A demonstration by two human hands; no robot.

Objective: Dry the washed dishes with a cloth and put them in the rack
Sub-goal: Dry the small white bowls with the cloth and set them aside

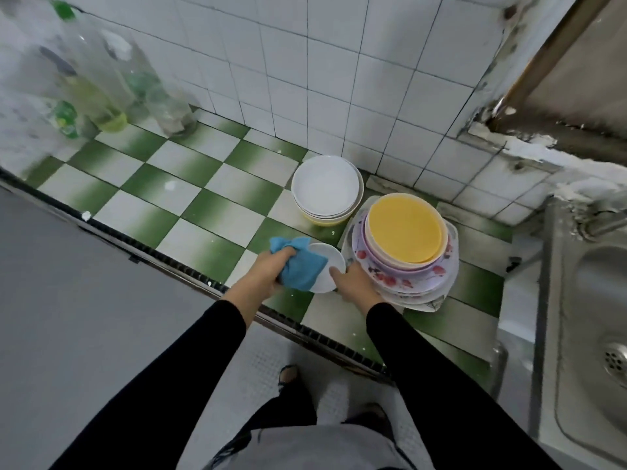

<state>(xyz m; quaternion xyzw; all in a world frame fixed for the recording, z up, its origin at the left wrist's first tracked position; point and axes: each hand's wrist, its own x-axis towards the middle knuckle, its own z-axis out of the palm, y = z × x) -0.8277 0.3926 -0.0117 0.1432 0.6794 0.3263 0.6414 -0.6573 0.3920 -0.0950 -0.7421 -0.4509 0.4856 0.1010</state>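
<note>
The left hand grips a bunched blue cloth and presses it on the face of a small white plate. The right hand holds this plate at its near rim, thumb on top. The plate is above the front of the green-checked counter, just beside the stack of patterned plates and a yellow bowl.

The plate probably is light, stiff, breakable and slippery if wet, so the rim is the best hold. Being round, it has no long axis; its face looks up, slightly tilted.
</note>
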